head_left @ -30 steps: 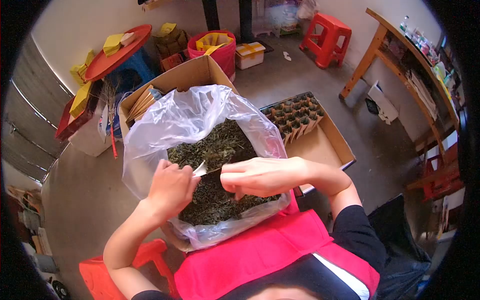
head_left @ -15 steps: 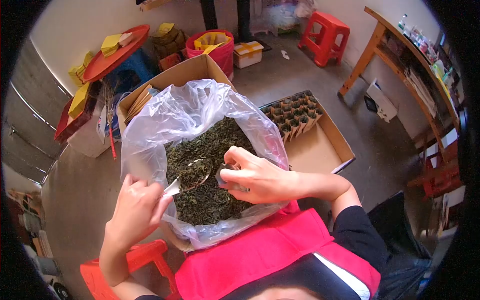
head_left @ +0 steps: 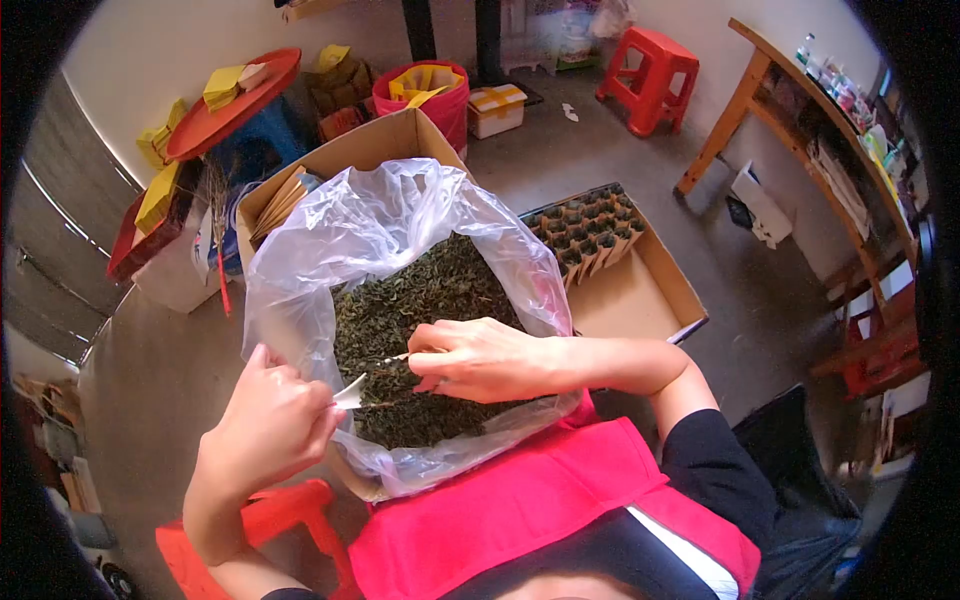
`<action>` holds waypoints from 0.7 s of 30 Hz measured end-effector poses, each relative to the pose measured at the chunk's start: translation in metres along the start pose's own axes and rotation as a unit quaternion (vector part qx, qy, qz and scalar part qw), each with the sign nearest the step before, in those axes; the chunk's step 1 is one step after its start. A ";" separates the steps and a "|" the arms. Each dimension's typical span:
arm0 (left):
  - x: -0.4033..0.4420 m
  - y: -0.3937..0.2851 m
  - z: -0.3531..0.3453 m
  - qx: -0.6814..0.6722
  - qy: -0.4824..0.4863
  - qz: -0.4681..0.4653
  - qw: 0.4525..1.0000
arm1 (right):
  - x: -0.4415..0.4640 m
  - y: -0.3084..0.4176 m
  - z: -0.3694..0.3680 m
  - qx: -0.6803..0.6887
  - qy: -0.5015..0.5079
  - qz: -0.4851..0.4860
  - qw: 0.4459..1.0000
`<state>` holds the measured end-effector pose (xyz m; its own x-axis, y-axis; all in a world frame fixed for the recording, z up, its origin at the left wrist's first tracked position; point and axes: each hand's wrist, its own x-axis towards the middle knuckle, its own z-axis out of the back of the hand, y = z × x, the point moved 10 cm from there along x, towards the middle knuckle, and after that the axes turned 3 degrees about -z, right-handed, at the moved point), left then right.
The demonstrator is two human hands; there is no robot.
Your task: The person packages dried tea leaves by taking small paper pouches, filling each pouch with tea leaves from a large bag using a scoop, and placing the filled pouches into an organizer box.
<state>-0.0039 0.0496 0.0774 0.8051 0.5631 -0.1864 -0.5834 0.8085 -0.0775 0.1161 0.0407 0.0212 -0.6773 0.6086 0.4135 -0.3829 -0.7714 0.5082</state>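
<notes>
My left hand (head_left: 270,410) is closed round the white handle of a spoon (head_left: 348,394), over the left part of a heap of dried dark-green leaves (head_left: 400,300). My right hand (head_left: 470,360) is closed above the same heap, fingers pinched round a small brown paper packet, mostly hidden by the fingers. The spoon's front end points toward the right fingers; its bowl is hard to make out. A clear plastic bag (head_left: 290,270) lines a cardboard box (head_left: 425,135) and holds the leaves.
A shallow cardboard tray (head_left: 640,300) at right holds rows of small brown paper packets (head_left: 585,230) with dark filling. Folded brown paper packets (head_left: 280,205) stand in the box's left corner. Red stools (head_left: 650,80), (head_left: 255,520), a pink bin (head_left: 450,110) and a wooden table (head_left: 745,95) stand around.
My right hand has moved left and slightly down, closer to the spoon. The spoon, heaped with leaves before, no longer shows its load. The left hand has barely shifted.
</notes>
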 end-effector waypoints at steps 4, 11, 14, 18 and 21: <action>0.027 -0.012 -0.008 0.041 0.085 -0.040 0.995 | -0.001 0.001 -0.012 -0.030 0.026 0.006 0.999; 0.045 -0.025 0.019 0.144 0.163 -0.050 0.975 | -0.003 -0.001 -0.005 -0.039 0.003 0.002 0.999; 0.054 -0.032 0.019 0.158 0.166 -0.060 0.972 | -0.004 -0.002 -0.003 -0.043 -0.007 0.004 0.999; 0.064 -0.041 0.012 0.146 0.169 -0.089 0.971 | -0.003 -0.002 0.000 -0.038 -0.009 -0.005 0.999; 0.064 -0.044 0.023 0.152 0.144 -0.094 0.973 | -0.004 -0.002 0.004 -0.033 -0.021 -0.010 0.999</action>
<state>0.0762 0.0541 0.0914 0.8055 0.3649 -0.4669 -0.3351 0.9303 0.1488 0.1226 0.0404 0.0217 -0.6429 0.6301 0.4356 -0.4373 -0.7688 0.4667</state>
